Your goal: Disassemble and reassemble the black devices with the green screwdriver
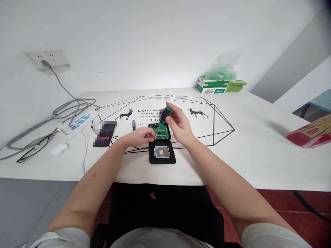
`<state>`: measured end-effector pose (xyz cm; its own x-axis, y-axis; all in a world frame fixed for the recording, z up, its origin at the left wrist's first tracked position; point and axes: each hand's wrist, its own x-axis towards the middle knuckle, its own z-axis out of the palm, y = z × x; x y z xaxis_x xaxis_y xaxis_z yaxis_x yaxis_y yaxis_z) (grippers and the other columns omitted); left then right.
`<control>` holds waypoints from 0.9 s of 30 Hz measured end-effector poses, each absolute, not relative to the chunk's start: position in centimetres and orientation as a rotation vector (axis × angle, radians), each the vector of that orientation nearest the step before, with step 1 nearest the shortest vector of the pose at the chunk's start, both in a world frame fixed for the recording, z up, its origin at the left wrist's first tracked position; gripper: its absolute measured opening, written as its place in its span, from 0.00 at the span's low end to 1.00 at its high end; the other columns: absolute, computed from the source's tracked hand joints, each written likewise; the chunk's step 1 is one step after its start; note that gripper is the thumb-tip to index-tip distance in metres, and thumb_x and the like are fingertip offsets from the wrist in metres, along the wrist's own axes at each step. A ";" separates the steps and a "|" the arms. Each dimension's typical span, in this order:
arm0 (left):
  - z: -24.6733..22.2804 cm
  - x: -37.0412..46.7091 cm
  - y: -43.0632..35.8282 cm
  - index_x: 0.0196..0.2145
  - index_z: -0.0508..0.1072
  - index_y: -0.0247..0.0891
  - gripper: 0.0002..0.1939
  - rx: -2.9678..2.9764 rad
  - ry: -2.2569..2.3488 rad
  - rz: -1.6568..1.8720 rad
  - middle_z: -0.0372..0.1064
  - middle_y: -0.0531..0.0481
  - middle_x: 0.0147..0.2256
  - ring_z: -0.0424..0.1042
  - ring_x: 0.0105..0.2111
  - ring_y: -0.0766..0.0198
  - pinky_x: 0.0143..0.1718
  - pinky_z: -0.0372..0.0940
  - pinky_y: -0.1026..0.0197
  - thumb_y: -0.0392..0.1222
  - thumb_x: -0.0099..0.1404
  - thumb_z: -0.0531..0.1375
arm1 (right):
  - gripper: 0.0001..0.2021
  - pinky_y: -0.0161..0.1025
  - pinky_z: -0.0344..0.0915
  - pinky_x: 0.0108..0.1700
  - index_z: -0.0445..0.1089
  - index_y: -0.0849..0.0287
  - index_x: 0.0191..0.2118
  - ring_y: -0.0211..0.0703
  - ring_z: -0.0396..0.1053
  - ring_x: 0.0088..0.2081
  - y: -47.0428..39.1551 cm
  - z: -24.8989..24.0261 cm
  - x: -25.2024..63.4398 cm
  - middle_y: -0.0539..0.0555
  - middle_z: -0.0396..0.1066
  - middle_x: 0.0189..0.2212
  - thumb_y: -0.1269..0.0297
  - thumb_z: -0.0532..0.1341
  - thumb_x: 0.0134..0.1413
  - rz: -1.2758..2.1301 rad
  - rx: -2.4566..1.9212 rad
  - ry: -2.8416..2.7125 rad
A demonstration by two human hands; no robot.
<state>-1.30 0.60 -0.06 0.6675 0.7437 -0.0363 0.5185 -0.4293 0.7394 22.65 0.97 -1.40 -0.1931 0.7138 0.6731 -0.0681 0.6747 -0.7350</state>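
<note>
White tabletop [245, 165], green circuit board [162, 134]

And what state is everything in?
Green-and-black screwdriver: in right hand, handle up
Left hand: fingers curled, at circuit board
Circuit board: exposed in open black case
Black cover: flat, metal plate upward
Small screwdriver: lying loose
Smartphone: lying flat
Earbud case: closed
Wall outlet: plug inserted

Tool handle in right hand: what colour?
The tool handle is green and black, seen in the head view.
</note>
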 end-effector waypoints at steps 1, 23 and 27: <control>0.0 -1.3 0.4 0.39 0.76 0.40 0.05 2.156 0.944 0.366 0.73 0.50 0.36 0.69 0.34 0.61 0.38 0.66 0.58 0.43 0.68 0.63 | 0.28 0.59 0.79 0.63 0.63 0.39 0.73 0.52 0.79 0.59 0.5 -1.2 22.3 0.57 0.76 0.62 0.45 0.61 0.73 0.781 -0.526 -1.649; 0.2 -0.5 -0.8 0.31 0.81 0.40 0.05 2.311 0.879 0.236 0.70 0.51 0.29 0.70 0.31 0.60 0.36 0.64 0.58 0.36 0.63 0.63 | 0.22 0.53 0.83 0.49 0.67 0.42 0.70 0.50 0.76 0.51 -1.7 -1.2 20.9 0.58 0.75 0.60 0.56 0.56 0.76 0.677 -0.498 -1.868; 0.6 -0.3 -0.9 0.32 0.82 0.41 0.04 2.291 0.899 0.253 0.71 0.52 0.28 0.71 0.31 0.59 0.37 0.66 0.58 0.36 0.62 0.65 | 0.22 0.51 0.83 0.49 0.68 0.41 0.70 0.49 0.75 0.50 -1.7 -1.2 20.9 0.58 0.75 0.57 0.58 0.57 0.75 0.612 -0.475 -1.882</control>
<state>-0.30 -0.91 0.56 0.7458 0.6638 -0.0558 0.5372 -0.5498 0.6396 20.88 -1.71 -1.19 -0.3688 0.5815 0.7252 0.0436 0.7901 -0.6114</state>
